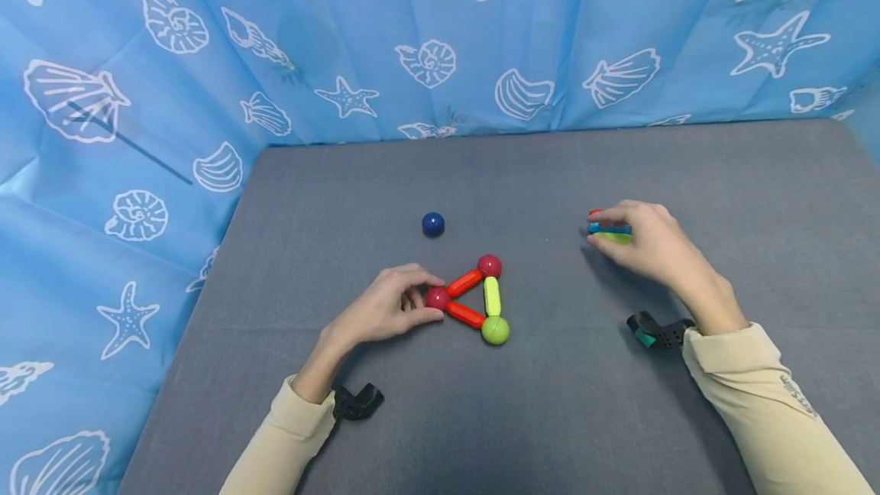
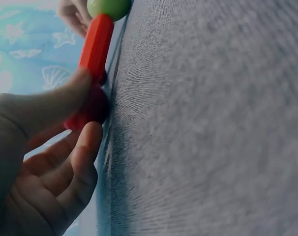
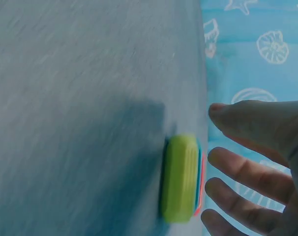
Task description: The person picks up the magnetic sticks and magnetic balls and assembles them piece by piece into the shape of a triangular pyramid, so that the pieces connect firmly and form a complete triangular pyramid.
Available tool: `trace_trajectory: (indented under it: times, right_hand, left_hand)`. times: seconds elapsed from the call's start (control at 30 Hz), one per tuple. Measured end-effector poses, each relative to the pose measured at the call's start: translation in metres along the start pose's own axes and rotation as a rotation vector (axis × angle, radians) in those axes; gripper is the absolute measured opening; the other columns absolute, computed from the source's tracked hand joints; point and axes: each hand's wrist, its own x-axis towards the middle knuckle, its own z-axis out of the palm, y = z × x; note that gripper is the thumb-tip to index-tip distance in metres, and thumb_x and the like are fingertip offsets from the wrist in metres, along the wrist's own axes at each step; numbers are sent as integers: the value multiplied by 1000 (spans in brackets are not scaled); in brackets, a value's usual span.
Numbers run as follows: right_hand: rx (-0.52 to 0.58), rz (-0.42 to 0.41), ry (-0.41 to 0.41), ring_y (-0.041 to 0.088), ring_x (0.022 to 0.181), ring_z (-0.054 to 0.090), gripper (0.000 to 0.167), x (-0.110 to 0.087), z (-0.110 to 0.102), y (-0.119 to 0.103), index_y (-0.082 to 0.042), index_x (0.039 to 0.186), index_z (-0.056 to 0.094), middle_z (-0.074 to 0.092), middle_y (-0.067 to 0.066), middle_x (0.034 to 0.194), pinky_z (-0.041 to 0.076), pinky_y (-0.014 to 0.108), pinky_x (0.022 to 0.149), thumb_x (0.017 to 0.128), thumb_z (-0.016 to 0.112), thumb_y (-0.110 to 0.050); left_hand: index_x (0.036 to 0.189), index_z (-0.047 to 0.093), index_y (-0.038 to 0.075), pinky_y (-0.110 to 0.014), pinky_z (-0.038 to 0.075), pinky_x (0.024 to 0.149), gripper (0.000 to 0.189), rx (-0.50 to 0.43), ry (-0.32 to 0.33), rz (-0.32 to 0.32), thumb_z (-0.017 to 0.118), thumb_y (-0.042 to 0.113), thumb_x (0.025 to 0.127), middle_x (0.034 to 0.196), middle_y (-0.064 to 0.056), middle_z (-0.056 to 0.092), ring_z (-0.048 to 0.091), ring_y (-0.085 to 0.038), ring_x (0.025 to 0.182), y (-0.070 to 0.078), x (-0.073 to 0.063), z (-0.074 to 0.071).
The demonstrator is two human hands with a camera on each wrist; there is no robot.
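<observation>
A triangle of sticks and balls lies on the grey table. Its left corner is a red ball (image 1: 437, 298), pinched between the thumb and fingers of my left hand (image 1: 385, 304). Two red sticks (image 1: 464, 283) run from that ball, one to another red ball (image 1: 490, 266) and one to a green ball (image 1: 496, 330). A yellow stick (image 1: 492, 296) joins those two. Over at the right, my right hand (image 1: 646, 243) hovers above loose sticks lying side by side: a yellow-green stick (image 3: 179, 179), a blue stick (image 1: 608, 228) and a partly hidden red one. Its fingers are spread and hold nothing.
A dark blue ball (image 1: 433, 224) sits by itself beyond the triangle. Blue curtain (image 1: 426, 14) with white shell prints hangs along the back and left edges of the table (image 1: 536, 418). Each wrist carries a black strap mount (image 1: 359, 402).
</observation>
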Motion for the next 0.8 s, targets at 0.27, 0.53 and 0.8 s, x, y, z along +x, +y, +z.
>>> trace_trajectory:
  times: [0.27,0.53,0.8]
  right_hand:
    - [-35,18,11,43,95,69,26,-8,3,9,8,109,75,73,28,106,53,58,80,86,78,-3]
    - [-52,28,-19,45,97,68,29,-10,4,10,10,109,73,71,29,108,54,60,82,82,80,1]
    - [-34,79,-100,26,82,69,28,-11,6,5,3,104,77,77,20,98,52,37,68,80,86,-8]
  left_hand:
    - [145,56,7,-22,54,72,50,76,110,7,69,12,97,137,-10,59,62,-14,96,1,3,4]
    - [163,23,11,-36,57,96,97,25,25,-102,79,36,88,163,-10,32,53,-22,128,14,1,6]
    - [165,6,14,-63,33,120,122,83,-33,-212,81,58,80,173,-8,9,21,-38,155,29,7,22]
